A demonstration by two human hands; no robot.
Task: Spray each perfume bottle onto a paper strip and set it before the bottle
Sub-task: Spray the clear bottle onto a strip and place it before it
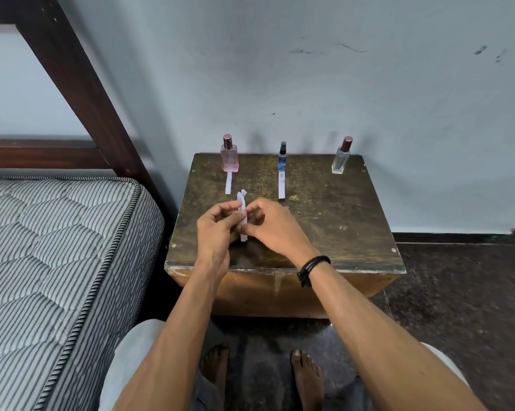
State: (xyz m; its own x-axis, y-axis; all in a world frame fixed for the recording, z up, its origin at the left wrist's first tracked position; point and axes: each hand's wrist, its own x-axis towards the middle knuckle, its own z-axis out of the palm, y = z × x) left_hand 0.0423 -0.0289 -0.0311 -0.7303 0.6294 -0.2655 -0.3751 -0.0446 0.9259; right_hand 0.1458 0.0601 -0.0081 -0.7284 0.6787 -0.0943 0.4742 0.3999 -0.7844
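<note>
Left hand (217, 229) and right hand (275, 226) close together over the near left part of the tabletop (339, 221), fingers of both curled inward, pinching between them a small bundle of white paper strips (243, 216). Bundle roughly upright, ragged upper end poking above the fingertips, lower end showing beneath the hands; resting on the wood or held just above it, impossible to tell. Along the far edge of the tabletop, close against the pale wall (309, 84), three perfume bottles standing upright and well apart: pink bottle (229, 158) at the left with a dark rose cap, slim blue bottle (282, 163) in the middle with a black sprayer top, clear bottle (340, 161) at the right with a dark rose cap. Flat on the wood before the pink bottle, one white strip (228, 183), far end reaching the bottle's base. Flat before the slim blue bottle, a second strip (281, 186), likewise running from the base toward the near edge. Black wristband (311, 268) around the right wrist, just past the near edge of the tabletop. To the left, a striped mattress (42, 262) beside the tabletop, and a dark wooden bed frame (72, 69) slanting up against the wall. Below, two bare feet (306, 378) on the dark floor (457, 292).
</note>
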